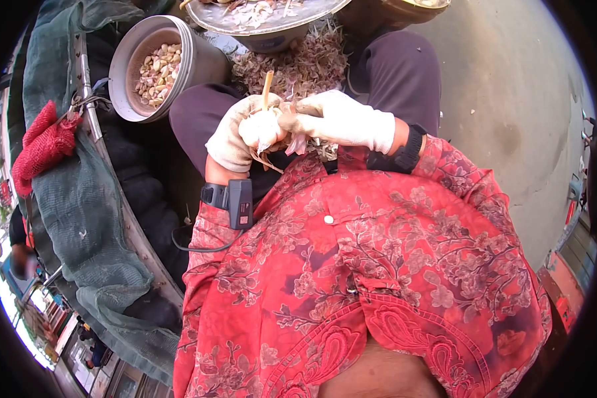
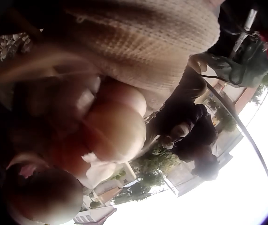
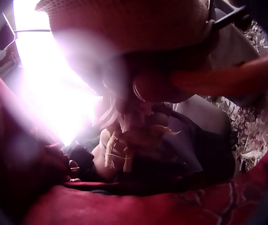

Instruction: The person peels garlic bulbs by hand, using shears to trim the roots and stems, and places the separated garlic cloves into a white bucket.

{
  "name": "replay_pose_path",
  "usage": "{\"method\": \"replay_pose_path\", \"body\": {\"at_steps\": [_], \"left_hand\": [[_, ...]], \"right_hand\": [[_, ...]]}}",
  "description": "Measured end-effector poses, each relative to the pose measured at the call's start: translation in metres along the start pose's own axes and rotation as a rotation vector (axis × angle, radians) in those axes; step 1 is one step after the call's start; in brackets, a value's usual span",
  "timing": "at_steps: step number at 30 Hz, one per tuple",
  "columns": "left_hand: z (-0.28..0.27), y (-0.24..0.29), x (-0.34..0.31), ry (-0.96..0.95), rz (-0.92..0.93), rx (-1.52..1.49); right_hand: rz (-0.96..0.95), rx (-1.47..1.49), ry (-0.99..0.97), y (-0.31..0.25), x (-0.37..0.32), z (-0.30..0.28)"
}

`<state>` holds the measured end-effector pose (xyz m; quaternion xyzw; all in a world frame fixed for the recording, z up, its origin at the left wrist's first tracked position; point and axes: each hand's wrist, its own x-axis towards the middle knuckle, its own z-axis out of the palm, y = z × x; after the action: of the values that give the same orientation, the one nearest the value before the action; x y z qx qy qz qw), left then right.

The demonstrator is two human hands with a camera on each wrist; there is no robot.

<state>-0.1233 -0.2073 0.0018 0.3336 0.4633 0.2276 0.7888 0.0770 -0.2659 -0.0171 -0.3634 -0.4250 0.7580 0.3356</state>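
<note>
A pale garlic bulb (image 1: pixel 262 127) with a dry stalk (image 1: pixel 267 89) pointing up sits in my gloved left hand (image 1: pixel 229 142), whose fingers curl round it. From the right, my gloved right hand (image 1: pixel 345 123) reaches the bulb and pinches loose purplish garlic skin (image 1: pixel 297 144) at its side. Plump cloves (image 2: pixel 117 131) show below the knitted glove in the left wrist view, with a torn white flap of skin (image 2: pixel 99 171). Strips of dry peel (image 3: pixel 113 117) hang under the right glove in the right wrist view, where shadow hides the fingertips.
A bucket (image 1: pixel 116 79) of loose cloves (image 1: pixel 159 73) stands left of the knees. Ahead, a wide metal basin (image 1: pixel 272 23) carries peelings, with a heap of garlic skins (image 1: pixel 305 63) below it. Green netting (image 1: pixel 93 219) and a red mesh bag (image 1: pixel 43 152) hang along the left.
</note>
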Motion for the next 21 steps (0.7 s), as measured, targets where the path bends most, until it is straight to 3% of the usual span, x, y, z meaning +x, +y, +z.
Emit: {"method": "replay_pose_path", "body": {"at_steps": [11, 20, 21], "left_hand": [[-0.011, -0.013, 0.01, 0.023, 0.065, -0.034], [-0.017, -0.023, 0.016, 0.034, 0.117, -0.062], [-0.018, -0.024, 0.013, 0.035, 0.124, -0.066]], "right_hand": [[0.083, 0.237, -0.09, 0.008, 0.002, 0.005], [0.053, 0.032, -0.023, -0.004, -0.006, 0.016], [0.047, -0.149, -0.043, -0.007, -0.007, 0.013]]}}
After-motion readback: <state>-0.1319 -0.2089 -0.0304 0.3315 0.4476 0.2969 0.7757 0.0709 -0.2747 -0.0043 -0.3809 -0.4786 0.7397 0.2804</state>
